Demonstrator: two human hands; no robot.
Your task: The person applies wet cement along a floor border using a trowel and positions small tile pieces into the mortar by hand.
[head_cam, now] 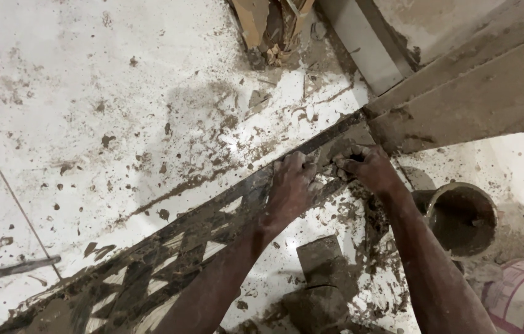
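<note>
Mortar-smeared, both hands meet on a narrow dark strip of tile point(237, 201) bedded along the joint between pale floor tiles point(120, 93). Left hand point(292, 185) lies flat, fingers spread, pressing down on the strip with nothing held in its grip. Right hand point(364, 166) is curled tight just beyond it on the strip's upper end; whether that grip pinches the strip's edge or a lump of mortar cannot be told. From the hands the strip runs on one long diagonal axis, down-left to a patterned black-and-white border tile point(150, 272) and up-right to the foot of a grey stone step point(472, 93). Right of the strip, near the right forearm, stands a round bucket of wet mortar point(460, 218); below the hands a mortar-caked block point(321, 256) lies on the floor.
</note>
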